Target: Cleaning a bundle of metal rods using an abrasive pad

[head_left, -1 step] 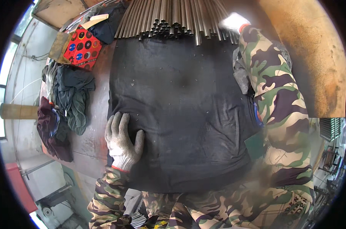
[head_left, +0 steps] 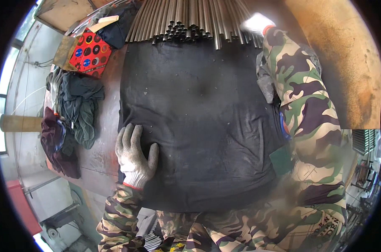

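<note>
My left hand (head_left: 134, 155), in a grey-white knitted glove, lies flat on the left edge of a black cloth (head_left: 190, 138). Its fingers are stretched out and the thumb stands apart, with nothing held. At the far right, my right hand (head_left: 257, 24) reaches up beside a pile of thin metal tubes (head_left: 199, 19). Glare washes out its white glove, so the fingers cannot be made out, nor whether they grip a tube. The tubes lie lengthwise, their open ends facing me at the far edge of the cloth. Small specks and wrinkles mark the cloth.
A red box with round pictures (head_left: 91, 54) stands at the far left. Nearer along that side lie a dark green cloth (head_left: 82, 105) and a maroon cloth (head_left: 52, 134). Grey crumpled fabric (head_left: 265, 82) sits by my right sleeve, and a brown board (head_left: 346, 63) lies beyond it.
</note>
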Demonstrator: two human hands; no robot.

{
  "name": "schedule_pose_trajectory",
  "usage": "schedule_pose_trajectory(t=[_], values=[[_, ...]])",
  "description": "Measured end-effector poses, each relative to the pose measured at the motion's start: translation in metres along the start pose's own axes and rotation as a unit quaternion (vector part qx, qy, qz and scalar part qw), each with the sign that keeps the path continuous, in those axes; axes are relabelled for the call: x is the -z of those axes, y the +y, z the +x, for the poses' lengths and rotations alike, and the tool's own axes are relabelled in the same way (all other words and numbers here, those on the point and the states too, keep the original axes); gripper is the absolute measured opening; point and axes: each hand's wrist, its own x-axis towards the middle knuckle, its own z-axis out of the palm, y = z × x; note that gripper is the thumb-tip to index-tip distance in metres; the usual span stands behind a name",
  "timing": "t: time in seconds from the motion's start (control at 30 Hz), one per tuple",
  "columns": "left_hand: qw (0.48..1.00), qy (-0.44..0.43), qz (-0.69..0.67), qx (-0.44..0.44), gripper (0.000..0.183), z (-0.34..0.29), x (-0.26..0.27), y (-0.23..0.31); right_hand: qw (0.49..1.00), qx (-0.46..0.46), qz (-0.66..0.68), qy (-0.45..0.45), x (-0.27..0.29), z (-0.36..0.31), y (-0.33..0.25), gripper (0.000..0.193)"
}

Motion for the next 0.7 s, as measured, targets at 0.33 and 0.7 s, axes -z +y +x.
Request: schedule_pose_trajectory(t=[0.33, 0.7], values=[[1.0, -0.004, 0.009, 0.011, 0.07, -0.003, 0.005, -0.002, 0.979, 0.14, -0.145, -0.015, 0.009, -0.011, -0.015, 0.034], [0.999, -0.013, -0.024, 0.024, 0.068, -0.005, 0.005, -0.003, 0.989, -0.091, 0.052, 0.102, 0.0, -0.024, -0.036, 0.038]])
